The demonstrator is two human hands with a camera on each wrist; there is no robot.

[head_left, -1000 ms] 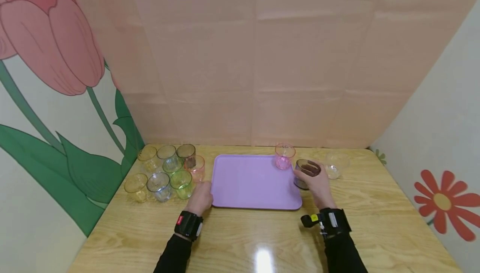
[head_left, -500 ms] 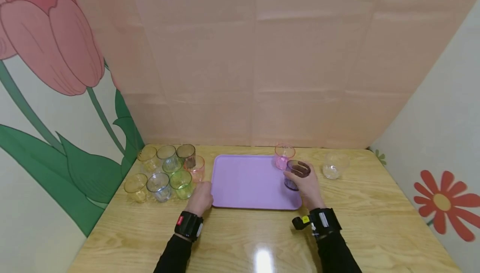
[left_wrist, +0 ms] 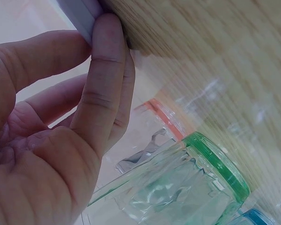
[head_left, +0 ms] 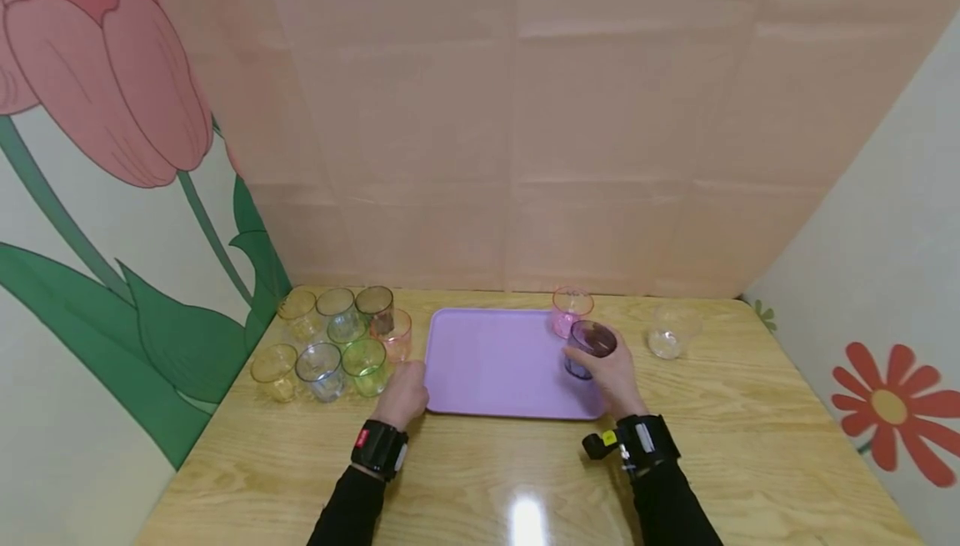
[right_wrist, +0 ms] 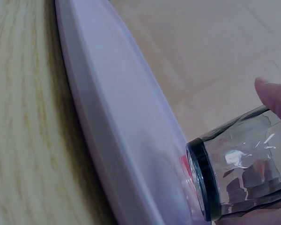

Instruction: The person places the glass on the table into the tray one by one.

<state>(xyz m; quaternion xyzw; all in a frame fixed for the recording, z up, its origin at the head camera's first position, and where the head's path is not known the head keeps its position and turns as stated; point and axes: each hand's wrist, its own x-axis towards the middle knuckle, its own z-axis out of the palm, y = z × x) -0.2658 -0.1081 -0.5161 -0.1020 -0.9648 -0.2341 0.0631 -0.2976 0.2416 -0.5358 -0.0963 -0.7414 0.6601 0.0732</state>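
A lilac tray (head_left: 502, 363) lies on the wooden table. My left hand (head_left: 401, 396) pinches its front left edge; the left wrist view shows thumb and fingers on the tray rim (left_wrist: 80, 18). Over the tray's right side, my right hand (head_left: 617, 378) holds a dark grey drinking glass (head_left: 580, 365) upright, with the thumb on one side and the fingers round the other. Its base (right_wrist: 203, 180) is at the tray surface in the right wrist view; I cannot tell whether it touches. A pink glass (head_left: 567, 321) stands just behind, at the tray's back right corner.
Several coloured glasses crowd the table left of the tray, among them a green one (head_left: 365, 371) and an orange-pink one (head_left: 397, 338) close to my left hand. A clear glass (head_left: 667, 338) stands right of the tray. A paper-covered wall (head_left: 510, 154) rises behind the table.
My right hand has carried the dark grey glass leftward from the tray's right edge to a place over the tray. The left hand stays at the tray's edge.
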